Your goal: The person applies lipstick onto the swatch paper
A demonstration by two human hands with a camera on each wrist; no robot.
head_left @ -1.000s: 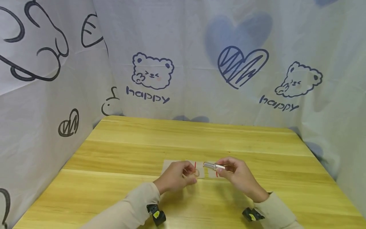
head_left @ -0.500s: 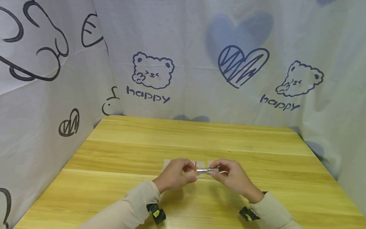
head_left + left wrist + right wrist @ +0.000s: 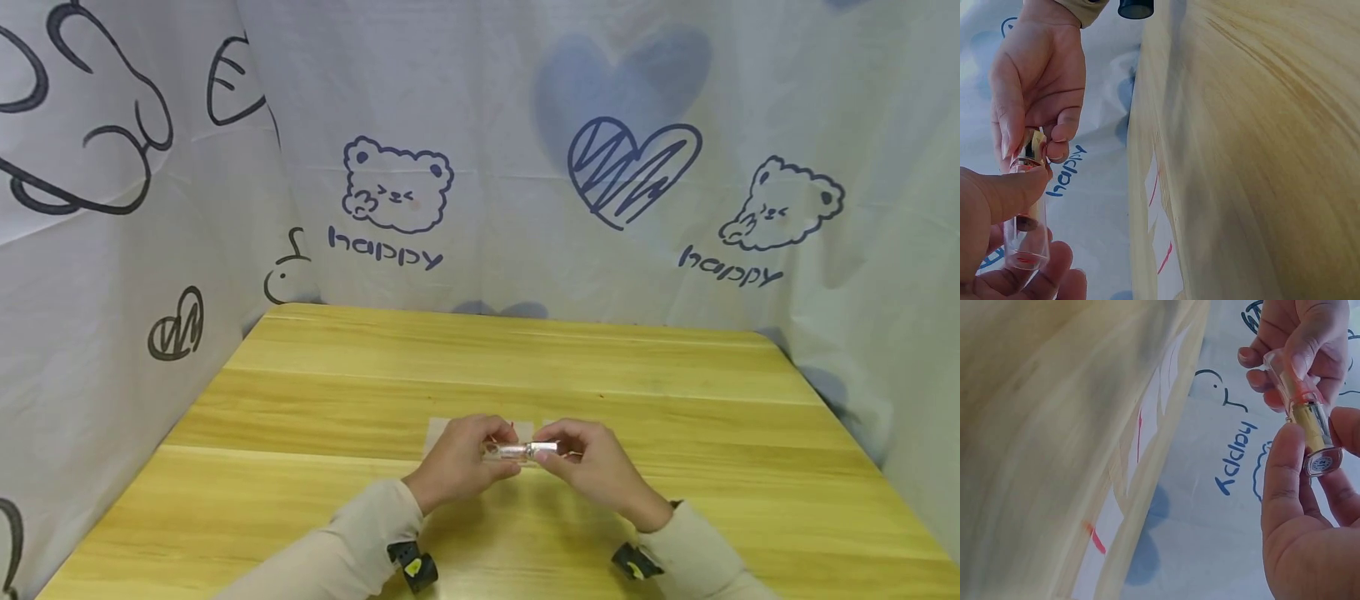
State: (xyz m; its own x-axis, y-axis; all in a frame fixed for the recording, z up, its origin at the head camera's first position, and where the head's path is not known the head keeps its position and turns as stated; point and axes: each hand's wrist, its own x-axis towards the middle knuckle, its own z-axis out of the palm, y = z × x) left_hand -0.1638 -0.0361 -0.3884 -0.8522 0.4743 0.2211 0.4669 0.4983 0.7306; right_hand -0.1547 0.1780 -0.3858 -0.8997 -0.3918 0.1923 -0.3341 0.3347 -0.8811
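In the head view my left hand (image 3: 461,460) and right hand (image 3: 600,467) meet above the table over a small lipstick (image 3: 542,448). The thumb and fingers of the left hand pinch its clear cap (image 3: 1027,247), seen low in the left wrist view. With its fingertips my right hand holds the gold and clear base, whose round end label (image 3: 1320,464) faces the right wrist camera. The lipstick's inner part sits inside the cap. Whether the cap is fully seated cannot be told.
White paper strips (image 3: 1104,534) with red strokes lie on the wooden table (image 3: 480,358) beneath and behind the hands. A white cloth (image 3: 495,208) with drawings hangs behind the table and at its sides. Each wrist carries a small black camera (image 3: 412,567).
My right hand has moved left and brought the lipstick from beside the cap into it. The left hand stays nearly in place, gripping the cap.
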